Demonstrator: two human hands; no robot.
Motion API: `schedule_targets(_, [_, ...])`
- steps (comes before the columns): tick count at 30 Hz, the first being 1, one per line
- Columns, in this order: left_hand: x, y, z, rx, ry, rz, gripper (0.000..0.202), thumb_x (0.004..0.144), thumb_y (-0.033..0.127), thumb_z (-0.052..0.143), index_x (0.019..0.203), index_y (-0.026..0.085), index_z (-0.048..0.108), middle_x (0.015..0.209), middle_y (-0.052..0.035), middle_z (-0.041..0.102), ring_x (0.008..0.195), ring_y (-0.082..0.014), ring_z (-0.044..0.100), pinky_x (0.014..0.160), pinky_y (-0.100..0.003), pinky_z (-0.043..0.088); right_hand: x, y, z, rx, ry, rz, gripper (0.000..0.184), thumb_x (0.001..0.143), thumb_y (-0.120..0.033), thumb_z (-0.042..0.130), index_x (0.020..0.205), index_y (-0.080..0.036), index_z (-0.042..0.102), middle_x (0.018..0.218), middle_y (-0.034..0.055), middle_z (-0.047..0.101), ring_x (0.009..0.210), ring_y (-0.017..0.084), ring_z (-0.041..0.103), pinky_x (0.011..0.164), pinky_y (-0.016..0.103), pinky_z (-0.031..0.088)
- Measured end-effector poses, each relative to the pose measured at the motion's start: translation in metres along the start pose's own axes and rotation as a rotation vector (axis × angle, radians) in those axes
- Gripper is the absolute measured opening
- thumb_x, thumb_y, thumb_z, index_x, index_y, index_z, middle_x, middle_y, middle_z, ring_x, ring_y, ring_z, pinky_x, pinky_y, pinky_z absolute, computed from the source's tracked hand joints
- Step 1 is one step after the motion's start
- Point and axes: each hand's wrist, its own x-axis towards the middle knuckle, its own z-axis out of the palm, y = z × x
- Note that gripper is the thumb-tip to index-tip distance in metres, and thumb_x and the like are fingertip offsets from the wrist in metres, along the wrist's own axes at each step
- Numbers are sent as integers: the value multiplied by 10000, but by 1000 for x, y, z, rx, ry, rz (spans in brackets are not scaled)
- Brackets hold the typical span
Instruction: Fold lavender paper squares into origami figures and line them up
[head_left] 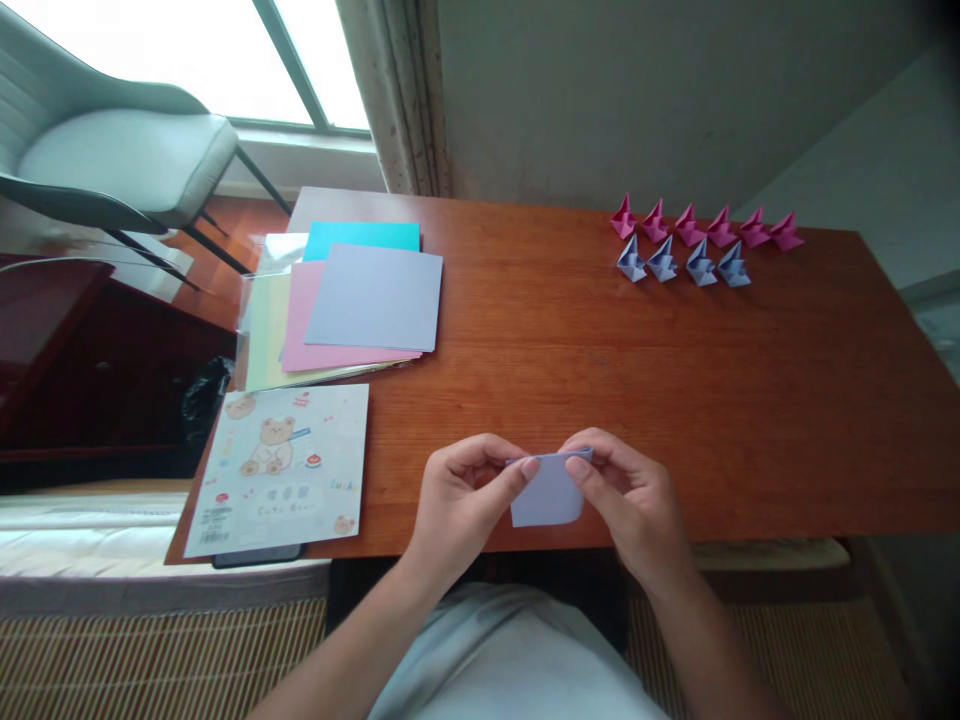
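Note:
A piece of lavender origami paper point(549, 494), folded over along its top edge, is held between my two hands just above the table's near edge. My left hand point(469, 495) pinches its upper left corner between thumb and fingers. At the upper right corner, my right hand point(634, 495) grips the fold the same way. The lower part of the paper hangs free toward me. Fingertips behind the sheet are partly hidden.
Folded pink paper figures point(688, 226) stand in a row at the back right, with several lavender ones point(701, 264) before them. Loose coloured sheets point(375, 300) lie at left. Nearer sits a bear-printed pad point(289, 470), partly over a dark flat object point(255, 556). A chair point(127, 160) stands beyond.

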Motion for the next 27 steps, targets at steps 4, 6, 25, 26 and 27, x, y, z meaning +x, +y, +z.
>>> schedule_targets(4, [0,1,0,31,7,-2,175,777,298,835,729,163,733,714,-16,735,632,-114,636,582,-189,510,-1,-1,0,9,-2,19,176,929,-366,649,850,-221,712,840,23,662,747,158,612,622,236,505])
schedule_targets(6, [0,1,0,38,6,-5,180,778,305,833,728,164,732,718,-20,739,634,-120,643,582,-195,515,-1,-1,0,25,-12,20,168,931,-360,649,858,-223,713,841,20,656,743,155,611,617,233,502])
schedule_targets(25, [0,4,2,66,13,11,176,792,302,820,734,162,731,710,-20,734,624,-114,636,569,-183,511,0,0,-1,20,-20,26,186,932,-381,647,865,-217,704,834,19,651,743,157,611,624,240,500])
schedule_targets(26, [0,4,1,71,14,14,181,790,306,821,729,161,731,705,-22,733,622,-117,636,566,-187,512,0,0,0,14,-18,28,189,930,-388,648,867,-217,702,833,21,653,740,158,613,621,241,502])
schedule_targets(27, [0,4,1,78,16,16,185,788,310,822,727,161,731,703,-24,733,622,-121,637,565,-191,513,0,0,0,11,-16,28,191,929,-393,649,870,-218,701,832,22,656,739,159,614,619,241,505])
